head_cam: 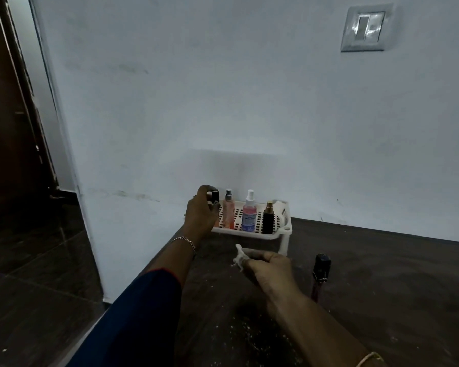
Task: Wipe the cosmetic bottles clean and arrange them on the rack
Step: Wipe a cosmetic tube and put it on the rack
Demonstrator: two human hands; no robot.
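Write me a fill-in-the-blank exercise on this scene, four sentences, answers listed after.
1. The left hand grips a bottle with a ____ cap at the rack's left end.
2. The right hand pinches a crumpled white ____.
3. The bottle with the white spray top stands on the white ____.
4. One dark bottle stands off the rack, on the ____ beside the right hand.

Missing words: black; tissue; rack; counter
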